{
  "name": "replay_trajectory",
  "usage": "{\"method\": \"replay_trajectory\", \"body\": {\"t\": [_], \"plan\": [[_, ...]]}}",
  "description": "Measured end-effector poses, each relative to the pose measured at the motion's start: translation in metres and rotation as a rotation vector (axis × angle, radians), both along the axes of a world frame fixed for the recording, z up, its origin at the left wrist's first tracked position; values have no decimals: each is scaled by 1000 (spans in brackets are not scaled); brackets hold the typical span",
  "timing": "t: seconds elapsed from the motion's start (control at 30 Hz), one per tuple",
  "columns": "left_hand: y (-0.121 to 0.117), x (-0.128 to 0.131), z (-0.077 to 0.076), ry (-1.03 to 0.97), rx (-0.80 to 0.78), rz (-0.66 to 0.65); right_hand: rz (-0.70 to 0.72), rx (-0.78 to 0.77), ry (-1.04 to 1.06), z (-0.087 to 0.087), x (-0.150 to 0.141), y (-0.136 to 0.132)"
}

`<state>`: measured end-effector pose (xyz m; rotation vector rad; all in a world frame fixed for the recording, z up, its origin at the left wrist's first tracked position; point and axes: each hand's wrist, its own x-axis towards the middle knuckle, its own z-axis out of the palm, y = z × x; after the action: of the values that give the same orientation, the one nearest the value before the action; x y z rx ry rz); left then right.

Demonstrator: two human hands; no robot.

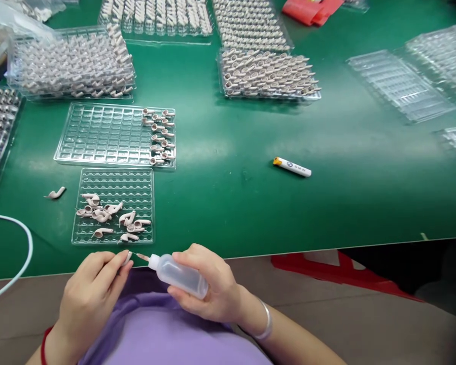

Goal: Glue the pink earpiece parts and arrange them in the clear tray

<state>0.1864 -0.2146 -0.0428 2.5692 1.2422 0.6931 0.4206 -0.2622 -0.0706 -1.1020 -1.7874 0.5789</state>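
My left hand pinches a small pale earphone shell between thumb and fingertips; most of it is hidden by the fingers. In my right hand lies a translucent squeeze bottle, tilted so that its thin needle tip points at the shell. I cannot tell whether tip and shell touch. Just beyond my left hand, a clear tray with round pockets carries several loose pale shells. Left of that tray, a single shell lies on the green table.
Behind is a clear tray with shells along its right end. Stacked full trays stand farther back, and clear trays lie at right. A white lighter-like stick lies mid-table. A white cable loops at left.
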Motion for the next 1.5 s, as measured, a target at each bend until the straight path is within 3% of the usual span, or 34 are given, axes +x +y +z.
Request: {"method": "replay_trajectory", "body": {"t": [1.3,1.5], "plan": [[1,-1,-2,25,64,-28,11,54,-71,-2,-2,2],[-2,-4,-3,-52,-2,21,1,-54,88,0,5,-2]]}}
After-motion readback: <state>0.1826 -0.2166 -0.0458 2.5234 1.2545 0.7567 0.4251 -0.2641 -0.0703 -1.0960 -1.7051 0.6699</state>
